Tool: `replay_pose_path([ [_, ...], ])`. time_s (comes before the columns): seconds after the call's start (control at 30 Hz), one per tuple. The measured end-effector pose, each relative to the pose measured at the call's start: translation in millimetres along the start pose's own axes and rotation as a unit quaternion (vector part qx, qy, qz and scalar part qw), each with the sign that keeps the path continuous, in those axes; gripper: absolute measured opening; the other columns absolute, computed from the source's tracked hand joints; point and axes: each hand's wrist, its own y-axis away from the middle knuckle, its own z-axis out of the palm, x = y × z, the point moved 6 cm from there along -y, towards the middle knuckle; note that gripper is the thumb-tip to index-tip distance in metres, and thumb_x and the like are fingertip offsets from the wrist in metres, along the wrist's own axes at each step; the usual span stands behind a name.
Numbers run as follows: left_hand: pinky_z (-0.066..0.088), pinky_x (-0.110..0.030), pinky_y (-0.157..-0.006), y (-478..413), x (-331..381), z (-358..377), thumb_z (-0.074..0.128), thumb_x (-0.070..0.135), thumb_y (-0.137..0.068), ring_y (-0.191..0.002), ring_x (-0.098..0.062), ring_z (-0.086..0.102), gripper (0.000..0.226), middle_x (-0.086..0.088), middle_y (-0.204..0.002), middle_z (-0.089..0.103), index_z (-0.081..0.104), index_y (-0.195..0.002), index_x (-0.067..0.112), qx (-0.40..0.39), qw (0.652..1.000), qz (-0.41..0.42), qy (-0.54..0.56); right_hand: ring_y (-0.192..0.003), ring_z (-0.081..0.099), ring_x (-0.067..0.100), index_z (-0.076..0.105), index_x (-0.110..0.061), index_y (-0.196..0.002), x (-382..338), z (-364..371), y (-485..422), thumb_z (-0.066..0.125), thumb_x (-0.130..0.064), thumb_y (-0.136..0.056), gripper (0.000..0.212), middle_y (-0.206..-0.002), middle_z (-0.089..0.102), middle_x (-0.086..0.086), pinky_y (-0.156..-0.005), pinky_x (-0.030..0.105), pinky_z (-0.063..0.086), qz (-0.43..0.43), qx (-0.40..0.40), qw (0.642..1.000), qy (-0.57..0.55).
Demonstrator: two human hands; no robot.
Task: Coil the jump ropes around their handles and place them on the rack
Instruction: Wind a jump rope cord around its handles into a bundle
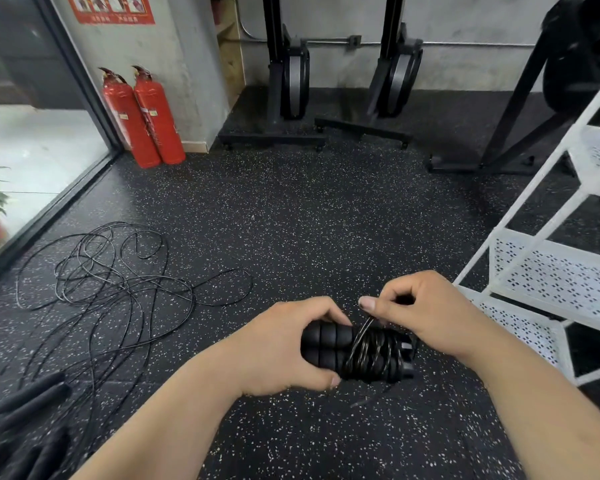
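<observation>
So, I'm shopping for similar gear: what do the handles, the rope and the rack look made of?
Handles: matte black foam, seemingly, with ribbed segments. Rope: thin glossy cord, likely plastic-coated, catching highlights. Rack: white painted metal, probably, with perforated shelves.

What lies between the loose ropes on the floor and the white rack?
Head view: the left hand grips two handles and the right hand pinches the rope wound round them; farther off, bare floor.

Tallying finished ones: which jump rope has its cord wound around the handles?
The jump rope held beside the white rack: cord wrapped round its paired handles. The others lie loosely tangled on the floor.
</observation>
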Motion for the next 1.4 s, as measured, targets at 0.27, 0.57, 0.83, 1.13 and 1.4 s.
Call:
replay_pose_path([
  [0.27,0.053,-0.033,-0.095,0.5,-0.8,4.2,0.081,0.021,-0.079,-0.105,-0.002,0.059,0.046,0.021,-0.111,0.063,0.055,-0.112,0.04,0.029,0.985,0.021,-0.171,-0.049,0.044,0.002,0.074,-0.029,-0.068,3.6,13.5,-6.7,0.077,-0.065,-0.082,0.039,-0.053,0.057,-0.008,-0.052,0.021,0.034,-0.023,0.002,0.998,0.066],
  [0.57,0.051,-0.018,-0.082,12.8,3.3,-2.3,0.092,0.017,-0.076,-0.094,0.0,0.065,0.054,0.019,-0.105,0.07,0.063,-0.115,0.041,0.006,0.999,0.018,0.041,-0.057,0.05,0.006,0.067,-0.011,-0.073,7.5,20.2,-5.4,0.076,-0.055,-0.092,0.048,-0.064,0.056,-0.005,-0.056,0.018,0.041,0.019,-0.113,0.987,-0.116],
  [0.83,0.057,-0.031,-0.099,10.4,-2.4,-9.2,0.09,0.016,-0.086,-0.11,-0.012,0.073,0.047,0.009,-0.118,0.077,0.064,-0.121,0.032,0.088,0.966,-0.002,0.244,-0.085,0.068,0.021,0.075,-0.012,-0.088,12.1,55.8,-10.8,0.063,-0.021,-0.105,0.022,-0.09,0.078,0.011,-0.091,0.042,0.054,0.09,-0.006,0.968,-0.232],
  [1.13,0.052,-0.016,-0.08,-6.8,-44.5,1.5,0.087,0.044,-0.087,-0.091,0.005,0.067,0.049,0.022,-0.108,0.07,0.052,-0.121,0.04,0.237,0.952,-0.13,0.143,-0.05,0.051,0.014,0.059,-0.025,-0.092,19.2,101.5,-9.6,0.046,-0.021,-0.11,0.023,-0.063,0.061,-0.001,-0.055,0.033,0.042,0.12,-0.014,0.989,-0.085],
  [1.4,0.055,-0.025,-0.084,-8.3,-56.1,-6.1,0.089,0.055,-0.081,-0.096,0.0,0.063,0.059,0.018,-0.108,0.066,0.051,-0.121,0.035,0.276,0.947,-0.165,-0.006,-0.07,0.062,0.011,0.063,-0.036,-0.127,-3.9,90.3,5.6,0.049,-0.037,-0.109,0.023,-0.087,0.068,-0.008,-0.062,0.033,0.05,-0.006,-0.013,0.973,0.231],
])
